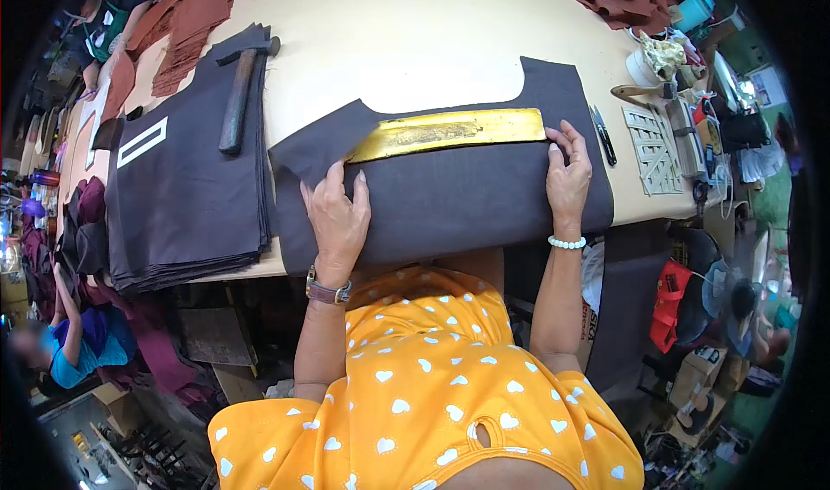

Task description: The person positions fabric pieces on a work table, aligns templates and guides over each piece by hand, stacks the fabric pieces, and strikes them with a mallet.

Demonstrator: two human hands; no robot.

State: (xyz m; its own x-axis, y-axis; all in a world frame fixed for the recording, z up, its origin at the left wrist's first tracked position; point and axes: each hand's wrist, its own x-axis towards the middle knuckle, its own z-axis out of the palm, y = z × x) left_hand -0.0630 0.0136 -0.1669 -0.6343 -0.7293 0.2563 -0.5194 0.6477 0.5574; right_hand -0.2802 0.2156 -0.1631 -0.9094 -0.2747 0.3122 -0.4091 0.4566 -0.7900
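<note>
A dark fabric piece (450,196) lies across the table's front edge, with a shiny yellow metal bar (458,129) lying lengthwise on it. My left hand (337,213) is at the bar's left end, where a corner of the fabric is folded over; its fingers are bent, and what they grip, if anything, I cannot make out. My right hand (568,174) is at the bar's right end, with its fingertips near or on the bar's edge and its fingers slightly apart.
To the left, a hammer (239,96) rests on a stack of dark fabric (186,196) beside a white rectangular frame (143,141). A black-handled knife (603,135) and a slatted panel (653,151) lie right. Other people are at the left.
</note>
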